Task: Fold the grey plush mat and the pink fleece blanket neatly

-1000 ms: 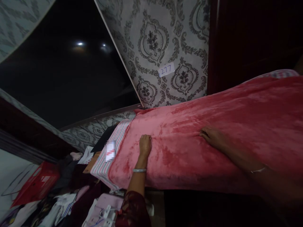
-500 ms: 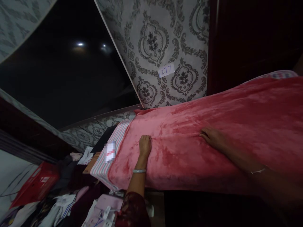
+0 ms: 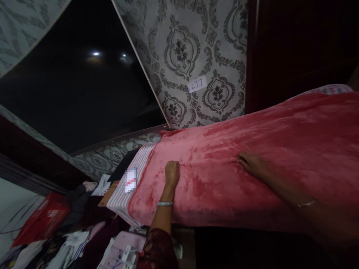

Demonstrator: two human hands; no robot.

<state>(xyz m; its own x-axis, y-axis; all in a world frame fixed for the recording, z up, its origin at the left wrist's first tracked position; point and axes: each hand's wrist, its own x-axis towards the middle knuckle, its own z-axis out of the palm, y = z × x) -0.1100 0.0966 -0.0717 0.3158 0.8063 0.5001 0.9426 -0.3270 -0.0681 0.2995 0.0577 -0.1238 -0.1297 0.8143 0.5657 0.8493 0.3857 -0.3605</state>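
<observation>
A plush pink blanket [image 3: 252, 138] covers a bed that slopes across the right half of the view. My left hand [image 3: 171, 173] rests on it near the striped end, knuckles bent, fingers curled down onto the fabric. My right hand [image 3: 252, 163] lies on the blanket further right, fingers pressed together against the cloth. A bangle shows on each wrist. A striped sheet [image 3: 131, 175] sticks out from under the blanket's left end.
Patterned wallpaper with a paper tag reading 277 [image 3: 197, 83] rises behind the bed. A dark screen [image 3: 75, 86] fills the upper left. A red basket [image 3: 42, 218] and a heap of clothes [image 3: 92, 235] lie at lower left. A dark wooden panel [image 3: 297, 45] stands at upper right.
</observation>
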